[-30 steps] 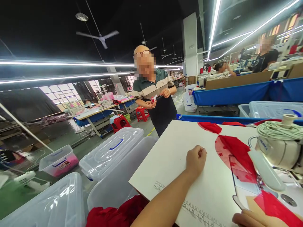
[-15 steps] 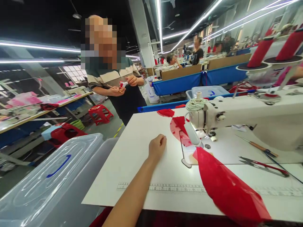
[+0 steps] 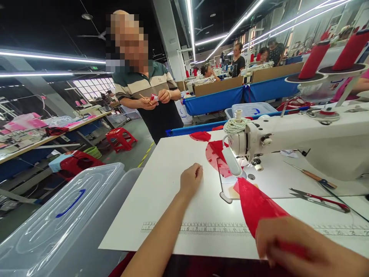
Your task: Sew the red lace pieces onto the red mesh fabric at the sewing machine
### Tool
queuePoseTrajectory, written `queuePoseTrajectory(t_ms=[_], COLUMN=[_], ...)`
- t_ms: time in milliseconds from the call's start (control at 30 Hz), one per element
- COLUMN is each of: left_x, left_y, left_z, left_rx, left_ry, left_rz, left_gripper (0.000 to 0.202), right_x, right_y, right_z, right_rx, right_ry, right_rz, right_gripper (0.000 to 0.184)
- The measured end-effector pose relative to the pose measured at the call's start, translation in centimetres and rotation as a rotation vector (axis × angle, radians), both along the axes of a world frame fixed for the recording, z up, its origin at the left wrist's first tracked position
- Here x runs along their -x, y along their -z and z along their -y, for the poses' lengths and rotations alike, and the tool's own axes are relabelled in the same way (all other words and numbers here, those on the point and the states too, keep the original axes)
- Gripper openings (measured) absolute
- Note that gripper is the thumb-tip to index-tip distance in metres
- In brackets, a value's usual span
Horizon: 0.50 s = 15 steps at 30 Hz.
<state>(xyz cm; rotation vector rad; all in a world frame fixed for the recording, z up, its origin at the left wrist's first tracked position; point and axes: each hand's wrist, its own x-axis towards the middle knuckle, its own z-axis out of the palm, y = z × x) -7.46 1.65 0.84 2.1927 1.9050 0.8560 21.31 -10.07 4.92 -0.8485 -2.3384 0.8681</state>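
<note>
My left hand (image 3: 191,178) rests on the white table, its fingers curled into a fist with nothing visible in it. A piece of red fabric (image 3: 256,200) runs from beside the needle area of the white sewing machine (image 3: 276,130) towards the table's front edge. My right hand (image 3: 291,240), slightly blurred, has its fingers bent round the near part of this fabric; red shows between thumb and fingers. Another sheer red piece (image 3: 215,157) lies left of the machine head, partly behind it. Thread snips (image 3: 323,200) and a wooden-handled awl (image 3: 314,177) lie right of the fabric.
A ruler strip (image 3: 204,229) runs along the table's front. To the left stands a clear lidded plastic bin (image 3: 72,207). A co-worker (image 3: 150,96) stands beyond the table, holding a small red-and-white item and a thin stick. Red thread cones (image 3: 314,59) rise behind the machine.
My right hand has come into view from the lower right and closed on the near part of the red fabric. My left hand has stayed in place.
</note>
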Motion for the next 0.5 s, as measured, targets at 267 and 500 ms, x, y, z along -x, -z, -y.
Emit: queuePoseTrajectory(t_ms=[267,500], left_x=[-2.4,-7.8], left_y=[-0.4,-2.0], left_z=[0.0,4.6], left_rx=[0.063,0.113], left_ry=[0.234,0.364], left_rz=[-0.277,-0.378], left_gripper=[0.035,0.020], right_x=[-3.6,-3.0], right_y=[4.6,4.3], right_z=[-6.4,-6.0], right_rx=[-0.010,-0.121], right_ry=[0.622,0.527], right_rz=[-0.027,-0.041], right_gripper=[0.029,0.028])
